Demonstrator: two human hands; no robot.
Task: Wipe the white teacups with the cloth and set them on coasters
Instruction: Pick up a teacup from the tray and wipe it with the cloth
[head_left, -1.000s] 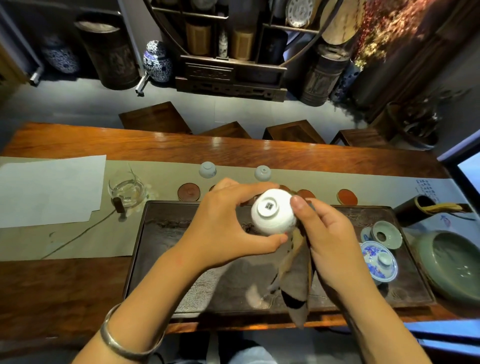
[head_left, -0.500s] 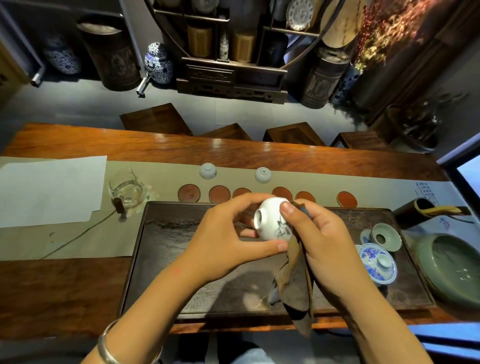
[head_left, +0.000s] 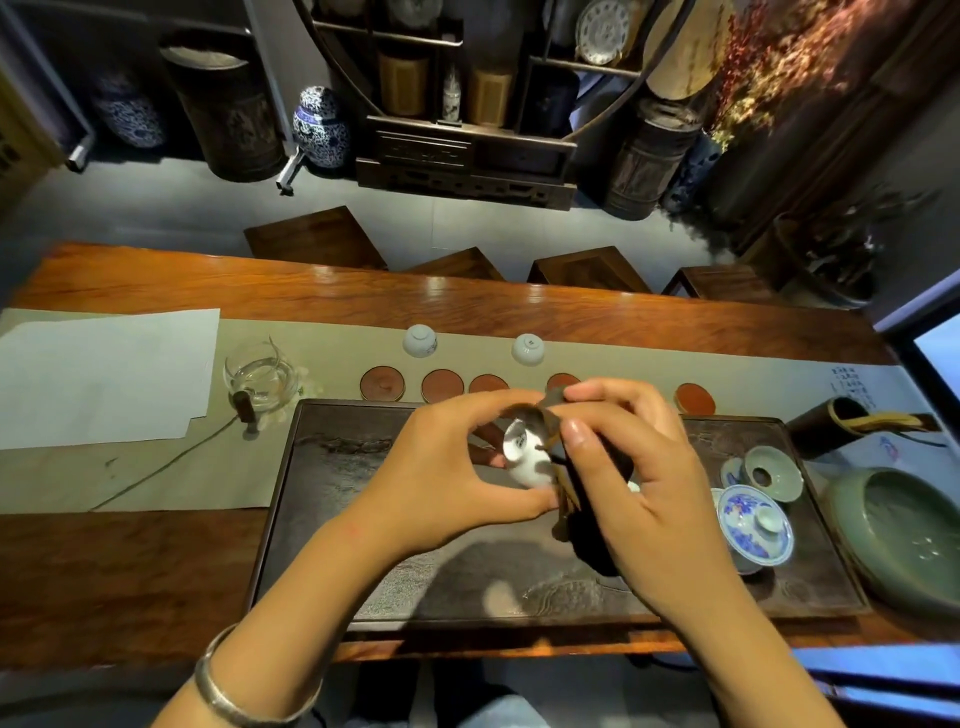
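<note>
My left hand (head_left: 441, 467) grips a small white teacup (head_left: 524, 457) over the dark tea tray (head_left: 332, 519), tipped on its side. My right hand (head_left: 639, 467) presses a dark brown cloth (head_left: 558, 441) over the cup's rim and right side, and the cloth hangs down below the palm. Two more white teacups (head_left: 420, 340) (head_left: 528, 349) stand upside down on the runner behind a row of round red-brown coasters (head_left: 383, 383). The hands hide part of that row.
A glass pitcher (head_left: 260, 382) and white paper (head_left: 104, 374) lie to the left. On the tray's right end sit a blue-and-white gaiwan (head_left: 753, 527) and a celadon lid (head_left: 771, 473). A green bowl (head_left: 904, 535) and a dark tool holder (head_left: 831, 421) lie further right.
The cup was turned from base-up onto its side in my left hand. My right hand brought the cloth up over the cup's rim and side.
</note>
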